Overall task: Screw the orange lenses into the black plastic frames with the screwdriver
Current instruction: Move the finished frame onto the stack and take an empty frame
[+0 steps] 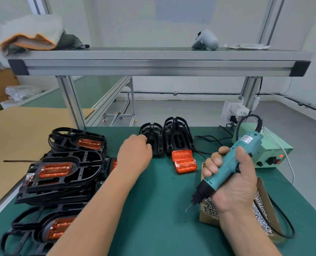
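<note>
Two stacks of empty black frames stand at the far side of the worktop, and your left hand has its fingers curled over the top frame of the stack on your left. Watch that it comes free alone: nested frames may lift together and tip onto the orange lenses lying just beside them. Your right hand is wrapped tight round the screwdriver, bit aimed down over the worktop. Whether a screw sits on the tip is too blurred to tell, but if one does, a quick swing could shake it off. The cord loops round the box of screws, so a long reach might drag and spill it. Finished frames piled at your left look uneven and could slide if your forearm knocks them
</note>
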Demonstrator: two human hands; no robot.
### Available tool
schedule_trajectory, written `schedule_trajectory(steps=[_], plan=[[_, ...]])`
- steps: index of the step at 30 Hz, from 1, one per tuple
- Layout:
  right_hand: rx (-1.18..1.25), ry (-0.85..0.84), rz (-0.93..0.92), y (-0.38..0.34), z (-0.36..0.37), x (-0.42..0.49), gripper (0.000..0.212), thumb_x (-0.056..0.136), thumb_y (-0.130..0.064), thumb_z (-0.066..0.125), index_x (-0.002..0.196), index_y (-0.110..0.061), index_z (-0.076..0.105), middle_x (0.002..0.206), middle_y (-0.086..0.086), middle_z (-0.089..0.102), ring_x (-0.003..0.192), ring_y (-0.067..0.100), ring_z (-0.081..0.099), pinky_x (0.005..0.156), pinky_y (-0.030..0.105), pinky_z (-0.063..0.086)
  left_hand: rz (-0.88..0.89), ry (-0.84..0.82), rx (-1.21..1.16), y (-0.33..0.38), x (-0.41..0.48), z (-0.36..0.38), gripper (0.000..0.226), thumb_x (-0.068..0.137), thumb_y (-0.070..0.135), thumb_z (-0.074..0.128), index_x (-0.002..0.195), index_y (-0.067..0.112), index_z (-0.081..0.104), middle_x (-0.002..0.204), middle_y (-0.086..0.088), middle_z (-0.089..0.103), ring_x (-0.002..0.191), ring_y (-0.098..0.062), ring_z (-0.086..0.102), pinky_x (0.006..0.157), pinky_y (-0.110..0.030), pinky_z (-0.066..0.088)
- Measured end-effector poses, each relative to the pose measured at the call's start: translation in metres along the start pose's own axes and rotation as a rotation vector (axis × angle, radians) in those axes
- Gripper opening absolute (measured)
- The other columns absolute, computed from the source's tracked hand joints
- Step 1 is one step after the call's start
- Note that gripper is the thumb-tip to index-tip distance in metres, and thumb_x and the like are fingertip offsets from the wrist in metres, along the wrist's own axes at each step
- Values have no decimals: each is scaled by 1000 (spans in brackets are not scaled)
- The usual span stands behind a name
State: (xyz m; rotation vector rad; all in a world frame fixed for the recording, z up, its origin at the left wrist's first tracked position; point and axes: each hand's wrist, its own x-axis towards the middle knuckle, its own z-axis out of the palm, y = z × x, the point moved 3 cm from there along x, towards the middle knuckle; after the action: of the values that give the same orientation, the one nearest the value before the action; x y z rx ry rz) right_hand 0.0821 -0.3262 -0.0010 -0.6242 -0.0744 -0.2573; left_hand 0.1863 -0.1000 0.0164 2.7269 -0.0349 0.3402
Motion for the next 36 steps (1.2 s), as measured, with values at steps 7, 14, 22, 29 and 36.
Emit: schedule_trajectory(steps=[7, 14, 22, 29, 36], plan=[[28, 15, 11, -1, -4, 3, 29, 97, -44, 62, 94, -15, 62, 77, 2, 46, 62, 17, 43, 54, 30, 44, -120, -58, 65, -12, 40, 25, 21, 103, 21, 54, 87, 8, 48, 109, -16, 57, 99, -36, 60, 74, -41, 51], [26, 14, 11, 0, -6, 4, 29, 98, -44, 60, 95, -15, 61, 77, 3, 45, 62, 17, 43, 55, 30, 43, -107, 18, 67, -19, 49, 29, 13, 93, 5, 58, 89, 8, 47, 97, -14, 59, 86, -32, 53, 63, -39, 41], [7, -4, 14, 1, -6, 4, 30, 98, -45, 60, 95, -15, 61, 77, 3, 45, 61, 17, 44, 55, 30, 44, -54, 90, 196, -18, 44, 24, 17, 87, -2, 58, 90, 8, 45, 89, -12, 50, 81, -31, 46, 62, -39, 39], [-16, -22, 14, 2, -5, 4, 31, 99, -45, 59, 95, -15, 62, 76, 3, 46, 61, 17, 44, 54, 30, 45, -66, 105, 157, -19, 44, 16, 9, 90, 2, 56, 93, 7, 49, 101, -17, 59, 75, -30, 48, 58, -38, 35], [-12, -32, 9, 1, -5, 4, 31, 99, -46, 58, 95, -15, 61, 76, 2, 45, 61, 17, 44, 54, 30, 44, -110, 47, 99, -23, 36, 12, 44, 97, 10, 49, 140, 17, 58, 120, -19, 58, 76, -33, 55, 64, -39, 42]])
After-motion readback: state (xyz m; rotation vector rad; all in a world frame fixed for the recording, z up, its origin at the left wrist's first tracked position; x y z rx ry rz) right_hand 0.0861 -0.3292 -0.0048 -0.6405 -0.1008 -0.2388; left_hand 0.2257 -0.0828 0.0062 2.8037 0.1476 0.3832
